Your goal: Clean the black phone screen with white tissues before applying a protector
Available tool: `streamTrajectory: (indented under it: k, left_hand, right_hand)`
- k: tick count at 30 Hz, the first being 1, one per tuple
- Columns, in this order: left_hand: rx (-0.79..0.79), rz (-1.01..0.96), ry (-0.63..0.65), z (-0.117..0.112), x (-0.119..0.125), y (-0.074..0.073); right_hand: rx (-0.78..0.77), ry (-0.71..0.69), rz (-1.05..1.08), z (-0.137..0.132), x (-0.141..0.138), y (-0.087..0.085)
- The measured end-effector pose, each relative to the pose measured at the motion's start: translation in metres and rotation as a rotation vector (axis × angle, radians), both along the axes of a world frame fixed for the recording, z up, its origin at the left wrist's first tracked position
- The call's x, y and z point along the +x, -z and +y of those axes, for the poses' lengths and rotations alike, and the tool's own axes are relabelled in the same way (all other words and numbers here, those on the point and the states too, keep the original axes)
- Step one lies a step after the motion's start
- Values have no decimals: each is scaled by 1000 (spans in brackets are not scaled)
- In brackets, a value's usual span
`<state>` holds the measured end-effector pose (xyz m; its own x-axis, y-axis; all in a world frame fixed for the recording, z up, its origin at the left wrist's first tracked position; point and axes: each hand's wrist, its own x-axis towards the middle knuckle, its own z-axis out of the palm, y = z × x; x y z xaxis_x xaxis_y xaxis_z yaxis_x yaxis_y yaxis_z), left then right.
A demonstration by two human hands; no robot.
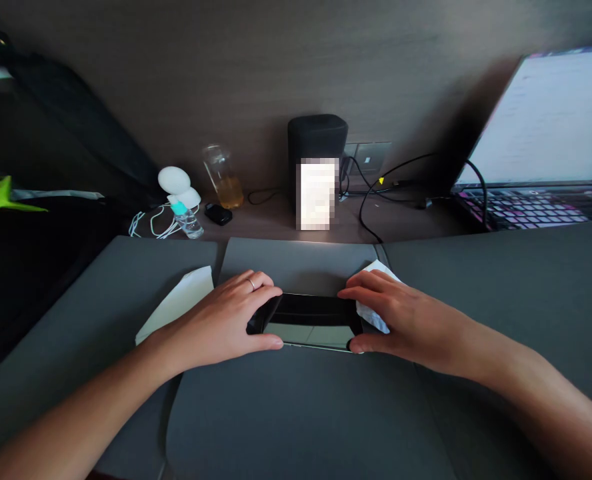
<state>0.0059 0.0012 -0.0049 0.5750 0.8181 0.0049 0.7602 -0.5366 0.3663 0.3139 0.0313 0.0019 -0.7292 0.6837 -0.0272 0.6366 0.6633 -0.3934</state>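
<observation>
A smartphone [316,320] with a glossy dark screen lies sideways between my hands, over the grey padded surface. My left hand [241,313], with a ring on one finger, grips its left end, thumb at the near edge and fingers at the far edge. At the opposite end my right hand [391,310] holds it the same way. A sheet of white paper [179,303] rests beside my left wrist. Partly hidden by my right hand is a crumpled white tissue or paper [373,317]. The phone's screen reflects a pale area along its near side.
Behind the grey padding [301,413], a ledge holds a black speaker-like box [316,133], a glass with amber liquid [230,190], a small clear bottle [191,223], a white round device [175,180] and a black key fob [219,213]. Cables [371,207] run toward a laptop [541,133].
</observation>
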Motion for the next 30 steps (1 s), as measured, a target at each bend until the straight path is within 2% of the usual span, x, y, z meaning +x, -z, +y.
streamTrajectory:
  k: [6,14,21,24,30]
  left_hand:
    - [20,-18,11,0,-2,1]
    - [35,-52,5,-3,2,-2]
    - [102,-307,36,-4,4,-10]
    - [171,-400,60,-6,4,-13]
    - [369,-469,104,-5,4,-11]
  right_hand:
    - [-35,37,15,-3,-2,-4]
    - [-25,18,40,-6,-4,-6]
    - [-92,10,106,-10,-7,-15]
    - [-6,-42,180,-11,-10,-22]
    - [331,-94,388,-12,-12,-23]
